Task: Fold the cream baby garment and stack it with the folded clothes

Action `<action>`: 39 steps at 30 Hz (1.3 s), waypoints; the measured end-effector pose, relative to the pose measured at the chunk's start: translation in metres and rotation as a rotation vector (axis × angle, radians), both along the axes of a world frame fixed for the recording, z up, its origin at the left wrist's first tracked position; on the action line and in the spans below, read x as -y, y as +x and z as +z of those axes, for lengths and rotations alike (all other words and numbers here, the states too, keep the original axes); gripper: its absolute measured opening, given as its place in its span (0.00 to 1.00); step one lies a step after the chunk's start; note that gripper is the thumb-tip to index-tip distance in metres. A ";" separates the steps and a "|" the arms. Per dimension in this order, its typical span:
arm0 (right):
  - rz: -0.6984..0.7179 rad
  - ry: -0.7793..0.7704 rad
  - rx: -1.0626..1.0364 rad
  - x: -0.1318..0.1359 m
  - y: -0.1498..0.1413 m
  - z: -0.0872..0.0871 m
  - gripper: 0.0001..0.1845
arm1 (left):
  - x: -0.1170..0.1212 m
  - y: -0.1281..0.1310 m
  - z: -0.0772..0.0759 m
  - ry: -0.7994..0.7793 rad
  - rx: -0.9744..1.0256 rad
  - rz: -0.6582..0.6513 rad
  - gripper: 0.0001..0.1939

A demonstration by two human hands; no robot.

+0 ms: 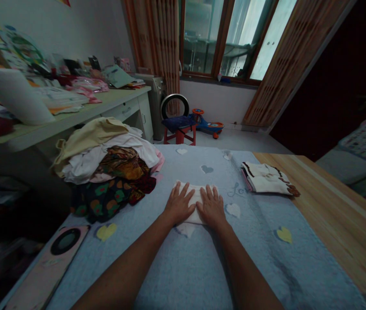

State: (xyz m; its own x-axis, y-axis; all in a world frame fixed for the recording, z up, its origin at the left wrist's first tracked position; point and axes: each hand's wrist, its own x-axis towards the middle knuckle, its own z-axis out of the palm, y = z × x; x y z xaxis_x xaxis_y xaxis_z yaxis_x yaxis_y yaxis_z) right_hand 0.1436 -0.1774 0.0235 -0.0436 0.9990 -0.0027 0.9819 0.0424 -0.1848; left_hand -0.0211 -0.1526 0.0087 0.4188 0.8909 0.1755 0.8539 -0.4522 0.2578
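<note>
A small folded white cloth (193, 217) lies on the blue blanket with heart shapes (183, 275) in front of me. My left hand (179, 206) rests flat on its left part, fingers spread. On the right part lies my right hand (211, 207), also flat with fingers apart; the two thumbs nearly meet in the middle. Much of the cloth is hidden under both hands. To the left is a heap of loose clothes (118, 159) in cream, white and dark prints. Off to the right sits a folded white garment with dark trim (267, 178).
A pink flat object with a black oval (45, 267) lies at the blanket's left front. Bare wooden tabletop (341, 206) shows along the right. Beyond stand a cluttered desk (121, 97), a red stool (180, 135) and a blue ride-on toy (207, 125).
</note>
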 end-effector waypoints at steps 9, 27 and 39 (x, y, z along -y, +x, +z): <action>-0.116 0.169 -0.322 -0.013 0.027 -0.020 0.41 | -0.009 -0.014 0.009 -0.041 0.235 0.040 0.28; -0.338 -0.067 -0.042 0.005 0.034 0.027 0.24 | -0.022 -0.038 0.025 -0.279 0.091 0.503 0.16; -0.349 -0.043 -0.228 0.001 0.021 0.023 0.13 | -0.014 -0.028 0.033 -0.278 0.293 0.442 0.20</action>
State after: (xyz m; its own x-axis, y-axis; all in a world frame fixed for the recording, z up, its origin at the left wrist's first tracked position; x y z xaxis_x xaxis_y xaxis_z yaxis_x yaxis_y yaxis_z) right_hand 0.1646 -0.1785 0.0462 0.2933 0.9531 -0.0746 0.8697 -0.2984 -0.3931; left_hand -0.0487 -0.1384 0.0418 -0.0325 0.9988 -0.0366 0.8212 0.0476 0.5686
